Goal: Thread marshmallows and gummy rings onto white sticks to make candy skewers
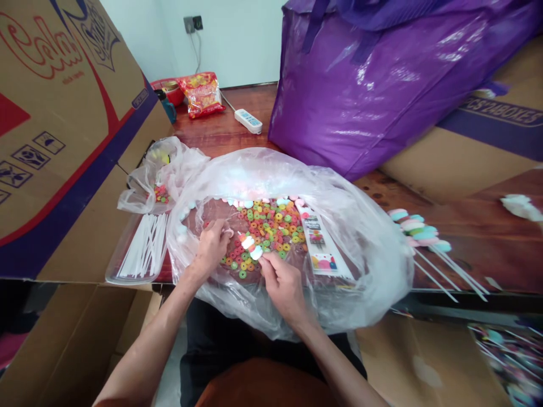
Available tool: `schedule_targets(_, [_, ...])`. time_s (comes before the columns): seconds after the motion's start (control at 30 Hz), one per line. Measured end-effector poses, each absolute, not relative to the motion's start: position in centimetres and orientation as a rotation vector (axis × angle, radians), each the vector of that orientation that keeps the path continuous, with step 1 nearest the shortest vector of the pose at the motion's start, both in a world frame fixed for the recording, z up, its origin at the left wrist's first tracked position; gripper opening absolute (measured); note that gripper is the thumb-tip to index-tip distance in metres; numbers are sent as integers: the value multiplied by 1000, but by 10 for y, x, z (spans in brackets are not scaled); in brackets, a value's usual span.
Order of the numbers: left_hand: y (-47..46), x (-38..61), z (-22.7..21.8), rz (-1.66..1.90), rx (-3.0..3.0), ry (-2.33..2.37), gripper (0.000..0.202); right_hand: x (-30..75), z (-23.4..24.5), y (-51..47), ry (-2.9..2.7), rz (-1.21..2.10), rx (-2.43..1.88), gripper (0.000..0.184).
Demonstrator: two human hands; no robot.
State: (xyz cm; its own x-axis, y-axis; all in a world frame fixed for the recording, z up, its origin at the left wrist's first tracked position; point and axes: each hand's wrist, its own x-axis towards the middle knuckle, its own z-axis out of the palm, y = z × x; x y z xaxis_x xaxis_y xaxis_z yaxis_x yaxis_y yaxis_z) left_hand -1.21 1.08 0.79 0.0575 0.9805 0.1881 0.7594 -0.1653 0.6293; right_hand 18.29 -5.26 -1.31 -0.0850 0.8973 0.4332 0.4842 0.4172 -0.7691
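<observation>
My right hand pinches the lower end of a candy skewer, which has white marshmallows and small coloured rings on it. It is tilted, its tip pointing up and to the left. Just left of it, the fingers of my left hand are closed on a small pale pink piece, likely a marshmallow. Both hands are over an opened clear plastic bag. Inside lie many colourful ring-shaped pieces, with pastel marshmallows along the far side and printed labels on the right.
White sticks fill a clear tub at left, below a small bag of rings. Loaded skewers lie at right. A large carton and a purple bag flank the table. A power strip sits behind.
</observation>
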Motion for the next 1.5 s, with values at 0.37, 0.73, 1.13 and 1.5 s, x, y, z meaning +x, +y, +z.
schedule_targets(0.37, [-6, -2, -12, 924, 2187, 1763, 33, 182, -14, -52, -1740, 543, -1217, 19])
schedule_targets(0.73, [-11, -3, -13, 1030, 2137, 1661, 28, 182, -14, -52, -1748, 531, -1219, 19])
schedule_targets(1.13, [-3, 0, -2, 1195, 1173, 1465, 24, 182, -14, -52, -1754, 564, -1234, 21])
schedule_targets(1.5, [-3, 8, 4, 1326, 873, 1194, 42, 182, -13, -50, -1726, 579, -1243, 22])
